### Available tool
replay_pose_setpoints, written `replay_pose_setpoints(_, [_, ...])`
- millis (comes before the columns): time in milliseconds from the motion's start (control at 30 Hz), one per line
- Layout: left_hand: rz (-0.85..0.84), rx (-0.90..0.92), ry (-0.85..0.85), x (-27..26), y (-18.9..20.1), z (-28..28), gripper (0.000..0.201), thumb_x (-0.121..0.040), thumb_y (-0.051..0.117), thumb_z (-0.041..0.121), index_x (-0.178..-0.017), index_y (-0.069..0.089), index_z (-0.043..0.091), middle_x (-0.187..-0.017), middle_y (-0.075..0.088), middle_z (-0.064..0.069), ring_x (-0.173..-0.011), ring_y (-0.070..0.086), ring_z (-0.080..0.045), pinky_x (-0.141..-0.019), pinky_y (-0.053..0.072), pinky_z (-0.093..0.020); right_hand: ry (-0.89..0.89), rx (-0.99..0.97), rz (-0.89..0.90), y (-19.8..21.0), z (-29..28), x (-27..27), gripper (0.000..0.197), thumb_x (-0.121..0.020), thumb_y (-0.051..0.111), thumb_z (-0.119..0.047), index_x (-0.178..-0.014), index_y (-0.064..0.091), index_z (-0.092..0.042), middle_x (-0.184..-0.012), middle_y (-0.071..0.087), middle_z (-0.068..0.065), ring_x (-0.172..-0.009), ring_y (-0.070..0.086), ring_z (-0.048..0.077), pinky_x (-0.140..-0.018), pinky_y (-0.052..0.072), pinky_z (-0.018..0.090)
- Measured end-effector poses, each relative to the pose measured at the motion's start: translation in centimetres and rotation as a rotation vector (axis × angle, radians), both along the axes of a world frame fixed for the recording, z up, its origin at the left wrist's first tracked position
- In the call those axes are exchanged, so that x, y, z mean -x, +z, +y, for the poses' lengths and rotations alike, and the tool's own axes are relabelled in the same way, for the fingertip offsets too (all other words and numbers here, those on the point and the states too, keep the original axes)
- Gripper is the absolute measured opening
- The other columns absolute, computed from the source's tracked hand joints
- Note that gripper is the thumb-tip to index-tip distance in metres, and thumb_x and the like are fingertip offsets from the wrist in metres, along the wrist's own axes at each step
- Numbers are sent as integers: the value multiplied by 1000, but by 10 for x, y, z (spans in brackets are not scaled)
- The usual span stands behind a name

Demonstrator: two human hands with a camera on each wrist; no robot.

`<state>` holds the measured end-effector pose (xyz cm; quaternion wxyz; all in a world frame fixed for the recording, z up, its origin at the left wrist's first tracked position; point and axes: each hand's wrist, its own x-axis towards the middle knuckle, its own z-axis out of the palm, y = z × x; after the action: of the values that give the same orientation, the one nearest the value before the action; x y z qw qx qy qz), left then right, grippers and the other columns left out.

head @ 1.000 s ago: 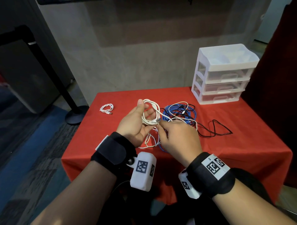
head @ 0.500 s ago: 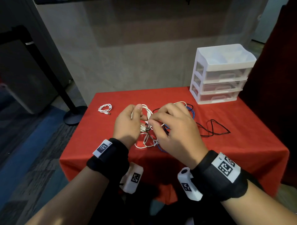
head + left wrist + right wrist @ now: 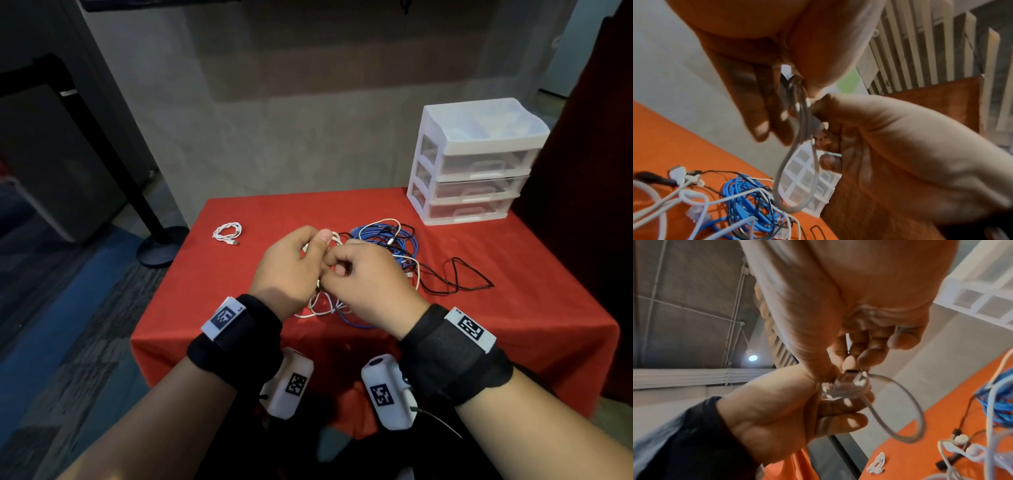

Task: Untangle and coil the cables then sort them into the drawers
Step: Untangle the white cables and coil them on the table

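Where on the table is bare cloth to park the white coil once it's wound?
Bare red cloth lies between the small coiled cable and the hands, along the far edge left of the drawers, and at the near right corner beyond the black cable. Crowded: the tangle mid-table, from the blue cable to the loops under both hands.

matt red tablecloth (image 3: 513,308), translucent plastic drawers (image 3: 479,164)

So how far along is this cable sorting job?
Early on. One small white cable already lies coiled on the red table. Both hands, left hand and right hand, are winding a second white cable. The blue cable and black cable remain tangled; the drawers are shut.
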<state>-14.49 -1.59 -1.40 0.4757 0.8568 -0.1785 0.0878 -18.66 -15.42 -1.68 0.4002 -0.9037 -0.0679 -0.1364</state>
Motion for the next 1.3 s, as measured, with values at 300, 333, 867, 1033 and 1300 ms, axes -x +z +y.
replay_pose_setpoints(300, [538, 338, -48, -3, 6, 1, 37, -104, 50, 40, -77, 57, 15, -63, 57, -4, -54, 54, -18, -62, 55, -37, 76, -224, 62, -10, -5, 6, 10, -77, 67, -10, -75, 72, -18, -64, 57, -10, -58, 47, 5, -62, 43, 24])
replay_pose_setpoints(333, [591, 378, -58, -3, 7, 2, 35, -105, 49, 37, -80, 55, 13, -64, 59, -3, -52, 57, -14, -60, 57, -34, 78, -240, 68, -11, -6, 7, 9, -77, 67, -11, -76, 73, -18, -66, 61, -7, -59, 48, 5, -62, 44, 25])
replay_pose_setpoints(867, [795, 551, -75, -8, 17, 18, 39, -105, 47, 39, -73, 52, 16, -67, 62, -2, -58, 62, -15, -61, 53, -28, 185, -826, 210, 2, -15, 17, 19, -97, 58, 3, -84, 64, -9, -76, 68, 12, -69, 62, 18, -74, 51, 25])
replay_pose_setpoints(1033, [506, 304, -239, 11, 8, 1, 38, -108, 42, 32, -78, 56, 12, -57, 56, 0, -56, 49, -21, -53, 39, -28, 229, -666, 215, 3, -15, 16, 20, -93, 59, 10, -82, 63, -7, -72, 71, 12, -66, 64, 21, -71, 53, 28])
replay_pose_setpoints(1300, [589, 407, -259, 20, 1, -9, 37, -111, 28, 31, -79, 43, 18, -66, 45, -5, -46, 26, -7, -41, 18, -19, 185, -799, 211, 19, -20, 12, 7, -96, 66, -5, -94, 64, 1, -77, 74, 8, -51, 57, 12, -47, 40, 18])
